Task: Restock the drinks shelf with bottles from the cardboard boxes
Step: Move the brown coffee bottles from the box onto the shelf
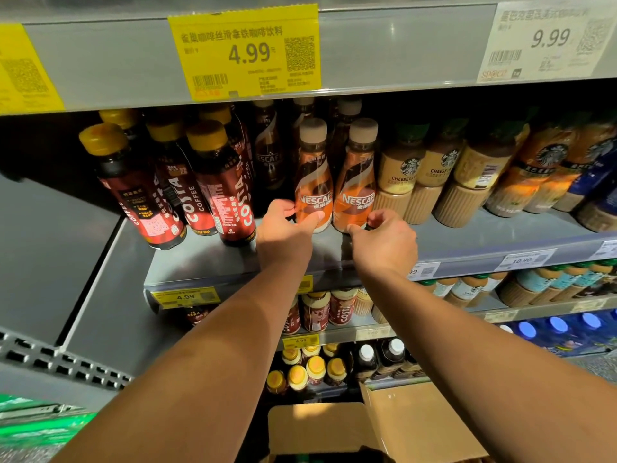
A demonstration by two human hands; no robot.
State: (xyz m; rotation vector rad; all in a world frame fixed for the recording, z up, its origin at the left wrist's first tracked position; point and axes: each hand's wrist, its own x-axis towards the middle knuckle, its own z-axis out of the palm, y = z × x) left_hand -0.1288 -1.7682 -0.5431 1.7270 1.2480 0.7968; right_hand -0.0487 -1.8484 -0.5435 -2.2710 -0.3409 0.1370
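**Up front on the drinks shelf, a bottle in each hand**

Both arms reach in to the middle shelf. The left hand grips the low part of the left Nescafé bottle, fingers curled round its side and the thumb across the label. The right hand holds the base of the right Nescafé bottle, with the fingers wrapped round it. The two bottles stand upright and just beside each other, at the front of their row and back from the shelf's lip.

A strip of bare grey shelf runs between the bottles and the front edge. To the left, the Costa bottles lean outward, and behind the gap beside them a darker Nescafé bottle stands further back. To the right, the Starbucks bottles crowd close to the right-hand bottle. The shelf above hangs low over the caps and carries a yellow price tag.

A grey side panel closes the shelf on the left. Lower shelves hold more drinks, and an open cardboard box sits below the arms.
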